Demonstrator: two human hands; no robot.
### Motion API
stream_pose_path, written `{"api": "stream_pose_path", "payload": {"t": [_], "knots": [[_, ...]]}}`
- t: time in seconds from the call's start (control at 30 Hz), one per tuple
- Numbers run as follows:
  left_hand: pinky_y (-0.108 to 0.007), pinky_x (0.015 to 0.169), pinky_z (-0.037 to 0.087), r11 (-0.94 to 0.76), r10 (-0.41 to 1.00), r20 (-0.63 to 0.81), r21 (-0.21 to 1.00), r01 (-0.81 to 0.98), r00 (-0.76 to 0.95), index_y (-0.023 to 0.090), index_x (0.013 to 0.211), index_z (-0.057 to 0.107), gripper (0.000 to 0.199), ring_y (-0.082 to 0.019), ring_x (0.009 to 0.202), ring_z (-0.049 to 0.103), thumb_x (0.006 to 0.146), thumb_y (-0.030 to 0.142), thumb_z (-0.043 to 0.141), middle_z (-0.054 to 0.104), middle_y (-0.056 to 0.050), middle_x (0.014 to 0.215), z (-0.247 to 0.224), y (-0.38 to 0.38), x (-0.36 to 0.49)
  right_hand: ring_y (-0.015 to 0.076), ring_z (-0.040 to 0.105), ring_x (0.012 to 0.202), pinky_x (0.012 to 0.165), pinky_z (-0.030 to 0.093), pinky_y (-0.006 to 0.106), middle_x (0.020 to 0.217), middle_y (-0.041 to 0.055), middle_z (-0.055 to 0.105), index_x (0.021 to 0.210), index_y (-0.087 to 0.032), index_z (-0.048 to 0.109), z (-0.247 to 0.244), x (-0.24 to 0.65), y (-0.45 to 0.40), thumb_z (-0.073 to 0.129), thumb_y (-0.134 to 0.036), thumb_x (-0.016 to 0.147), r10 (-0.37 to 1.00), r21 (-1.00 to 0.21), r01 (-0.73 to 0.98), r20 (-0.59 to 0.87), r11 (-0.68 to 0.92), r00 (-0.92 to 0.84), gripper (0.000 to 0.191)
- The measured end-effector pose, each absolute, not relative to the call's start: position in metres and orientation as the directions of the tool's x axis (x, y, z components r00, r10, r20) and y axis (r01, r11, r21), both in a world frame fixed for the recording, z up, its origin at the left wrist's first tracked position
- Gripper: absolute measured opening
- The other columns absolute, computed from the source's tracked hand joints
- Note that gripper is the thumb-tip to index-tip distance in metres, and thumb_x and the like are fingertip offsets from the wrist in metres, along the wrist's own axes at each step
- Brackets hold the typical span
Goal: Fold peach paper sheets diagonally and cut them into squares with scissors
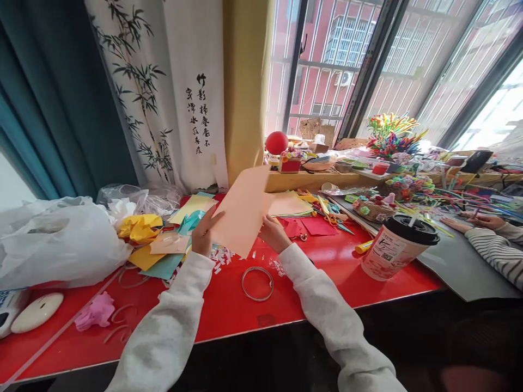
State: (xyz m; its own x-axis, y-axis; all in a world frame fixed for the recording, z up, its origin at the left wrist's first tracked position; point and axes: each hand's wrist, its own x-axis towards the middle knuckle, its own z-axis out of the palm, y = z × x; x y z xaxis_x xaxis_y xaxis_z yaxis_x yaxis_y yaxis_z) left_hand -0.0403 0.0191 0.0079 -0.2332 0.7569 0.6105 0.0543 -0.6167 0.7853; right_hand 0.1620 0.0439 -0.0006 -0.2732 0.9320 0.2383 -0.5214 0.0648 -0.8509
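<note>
A sheet of peach-coloured paper [243, 209] is held up at a tilt above the red table [232, 321]. My left hand [204, 231] grips its left edge, thumb across the front face. On the right side, my right hand [274, 233] pinches the paper's edge between thumb and fingers. Below the sheet, a thin wire ring [257, 283] lies flat, with white paper scraps [222, 258] near it. Behind my right hand sits a stack of coloured paper [288, 203]. Scissors [327, 209] and pieces of red paper [318, 226] lie to its right.
A lidded paper cup [398, 247] stands on the right, beside a grey mat [453, 267] where another person's hands [484, 220] rest. A white plastic bag [61, 239] and crumpled pink paper [96, 311] are on the left. Craft items crowd the windowsill [314, 178].
</note>
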Motion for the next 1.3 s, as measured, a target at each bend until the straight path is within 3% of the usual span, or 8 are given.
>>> {"api": "stream_pose_path", "payload": {"t": [0.13, 0.2, 0.4, 0.53, 0.63, 0.87, 1.1, 1.3], "knots": [[-0.031, 0.11, 0.024, -0.658, 0.705, 0.709, 0.642, 0.393, 0.022, 0.027, 0.106, 0.065, 0.059, -0.017, 0.127, 0.037, 0.064, 0.0, 0.034, 0.044, 0.008, 0.135, 0.007, 0.013, -0.042, 0.0191, 0.062, 0.096, 0.076, 0.052, 0.034, 0.107, 0.0017, 0.065, 0.103, -0.027, 0.057, 0.004, 0.167, 0.045, 0.051, -0.056, 0.077, 0.953, -0.843, -0.53, 0.23, 0.093, -0.199, 0.04], [-0.032, 0.111, 0.023, -0.66, 0.711, 0.697, 0.614, 0.432, 0.096, 0.027, 0.106, 0.065, 0.059, -0.017, 0.13, 0.034, 0.064, 0.001, 0.033, 0.041, 0.008, 0.137, 0.006, 0.013, -0.042, 0.0204, 0.062, 0.096, 0.074, 0.053, 0.034, 0.108, 0.0036, 0.065, 0.101, -0.024, 0.058, 0.006, 0.17, 0.045, 0.054, -0.056, 0.075, 0.964, -0.844, -0.522, 0.224, 0.12, -0.141, 0.042], [-0.048, 0.108, 0.021, -0.402, 0.827, 0.381, 0.915, -0.038, 0.413, 0.027, 0.112, 0.061, 0.049, -0.03, 0.136, 0.015, 0.063, 0.03, 0.058, 0.031, -0.002, 0.145, 0.018, 0.011, -0.05, 0.0196, 0.066, 0.075, 0.066, 0.052, 0.03, 0.083, 0.0033, 0.07, 0.083, -0.019, 0.063, 0.008, 0.189, 0.045, 0.074, -0.036, 0.06, 0.974, -0.861, -0.46, 0.22, 0.216, 0.045, 0.031], [-0.046, 0.096, 0.041, -0.197, 0.927, 0.239, 0.966, -0.169, 0.288, 0.028, 0.128, 0.041, 0.06, -0.028, 0.127, 0.037, 0.075, 0.052, 0.053, 0.036, -0.009, 0.141, 0.027, 0.009, -0.048, 0.02, 0.066, 0.07, 0.067, 0.052, 0.032, 0.082, 0.0047, 0.071, 0.082, -0.017, 0.066, 0.016, 0.196, 0.038, 0.074, -0.035, 0.06, 0.97, -0.882, -0.426, 0.241, 0.202, -0.039, 0.03], [-0.035, 0.079, 0.051, -0.078, 0.98, 0.113, 0.975, -0.207, 0.162, 0.024, 0.122, 0.045, 0.066, -0.027, 0.111, 0.053, 0.065, 0.052, 0.066, 0.05, -0.011, 0.129, 0.03, 0.004, -0.037, 0.0192, 0.065, 0.07, 0.067, 0.052, 0.032, 0.084, 0.005, 0.071, 0.084, -0.016, 0.066, 0.021, 0.19, 0.029, 0.075, -0.034, 0.059, 0.963, -0.903, -0.395, 0.237, 0.169, -0.131, 0.032], [-0.035, 0.08, 0.051, -0.136, 0.985, 0.157, 0.958, -0.251, 0.067, 0.016, 0.102, 0.057, 0.057, -0.025, 0.093, 0.062, 0.053, 0.034, 0.078, 0.067, -0.008, 0.1, 0.029, 0.0, -0.022, 0.0193, 0.065, 0.071, 0.064, 0.052, 0.03, 0.081, 0.0032, 0.07, 0.086, -0.018, 0.065, 0.023, 0.178, 0.017, 0.073, -0.04, 0.061, 0.954, -0.923, -0.335, 0.253, 0.188, -0.162, 0.034], [-0.038, 0.075, 0.052, -0.147, 0.983, 0.169, 0.954, -0.263, 0.066, 0.014, 0.1, 0.059, 0.055, -0.027, 0.088, 0.064, 0.051, 0.032, 0.077, 0.068, -0.009, 0.098, 0.025, 0.001, -0.022, 0.0203, 0.065, 0.072, 0.065, 0.052, 0.031, 0.077, 0.0013, 0.069, 0.081, -0.019, 0.065, 0.028, 0.181, 0.015, 0.073, -0.043, 0.061, 0.953, -0.912, -0.331, 0.288, 0.243, -0.094, 0.032], [-0.029, 0.075, 0.05, -0.23, 0.972, 0.216, 0.953, -0.199, -0.092, 0.017, 0.094, 0.061, 0.042, -0.022, 0.093, 0.061, 0.057, 0.033, 0.075, 0.067, -0.004, 0.097, 0.027, 0.0, -0.02, 0.0182, 0.065, 0.07, 0.069, 0.052, 0.031, 0.079, 0.0015, 0.069, 0.081, -0.019, 0.065, 0.026, 0.18, 0.014, 0.074, -0.038, 0.062, 0.951, -0.909, -0.34, 0.292, 0.242, -0.103, 0.029]]}}
